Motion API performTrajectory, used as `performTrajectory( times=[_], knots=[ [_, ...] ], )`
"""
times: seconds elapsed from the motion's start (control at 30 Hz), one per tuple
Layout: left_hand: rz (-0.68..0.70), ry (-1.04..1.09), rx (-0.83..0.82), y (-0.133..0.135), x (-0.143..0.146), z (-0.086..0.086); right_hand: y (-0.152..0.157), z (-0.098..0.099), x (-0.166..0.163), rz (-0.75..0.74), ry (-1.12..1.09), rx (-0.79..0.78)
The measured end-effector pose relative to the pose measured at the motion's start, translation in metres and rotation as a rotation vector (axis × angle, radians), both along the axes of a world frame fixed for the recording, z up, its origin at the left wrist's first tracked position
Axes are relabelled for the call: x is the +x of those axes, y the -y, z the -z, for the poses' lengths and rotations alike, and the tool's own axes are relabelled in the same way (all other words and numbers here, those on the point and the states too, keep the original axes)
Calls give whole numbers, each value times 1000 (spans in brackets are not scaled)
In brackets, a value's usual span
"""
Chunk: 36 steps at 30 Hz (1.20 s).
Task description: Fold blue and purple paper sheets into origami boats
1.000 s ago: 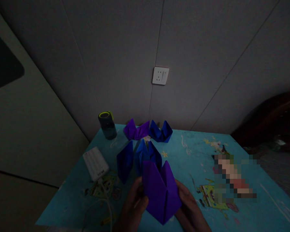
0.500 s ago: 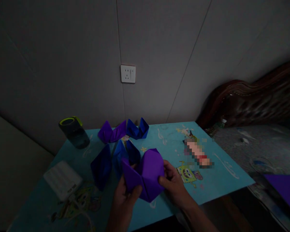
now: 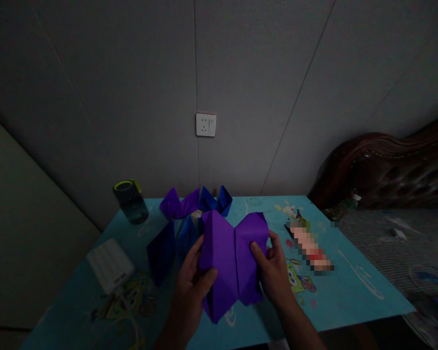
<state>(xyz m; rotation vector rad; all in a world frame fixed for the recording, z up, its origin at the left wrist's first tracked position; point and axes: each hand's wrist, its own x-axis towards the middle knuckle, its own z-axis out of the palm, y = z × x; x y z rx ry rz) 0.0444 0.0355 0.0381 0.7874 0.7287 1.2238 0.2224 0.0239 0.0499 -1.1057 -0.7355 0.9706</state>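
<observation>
Both my hands hold a folded purple paper piece (image 3: 230,257) above the light blue cartoon-printed table (image 3: 350,291). My left hand (image 3: 191,287) grips its left half with the thumb on the front. On its right half, my right hand (image 3: 275,270) presses a thumb against the front too. The piece is spread wide with a centre crease. Behind it stand dark blue folded paper shapes (image 3: 175,240), and at the table's back lie a purple folded shape (image 3: 178,205) and a blue one (image 3: 216,200).
A dark cup with a green rim (image 3: 130,200) stands at the back left. A white power bank (image 3: 110,265) with a cable lies at the left. A blurred-out item (image 3: 310,245) lies to the right. A bed with a dark headboard (image 3: 390,165) is at the right. A wall socket (image 3: 206,125) is above.
The purple paper went from a closed pointed form to a bulging one, and is now spread open wide between both hands. The view swung right, then slightly back.
</observation>
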Motion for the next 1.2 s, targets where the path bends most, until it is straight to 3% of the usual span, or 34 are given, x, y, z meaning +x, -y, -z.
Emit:
performTrajectory(
  times=[0.13,0.37,0.47,0.53,0.67,0.9,1.03,1.2],
  knots=[
    [42,-154,3,-7,-12,-1,6,3,23,52,103,-7],
    [304,-241,79,3,1,7,19,17,32,47,268,31],
    [239,-404,22,12,9,2,22,26,30,23,341,20],
    [190,-484,71,17,13,-4,21,29,31,34,356,1],
    [84,-479,131,28,16,-12,15,28,43,29,323,-40],
    [-24,-443,-124,31,-9,-2,7,25,86,71,316,-142],
    [32,-577,-70,15,-23,-9,10,10,113,-85,362,-205],
    [-21,-741,30,6,-13,-15,21,-13,132,-86,362,-234]
  ],
)
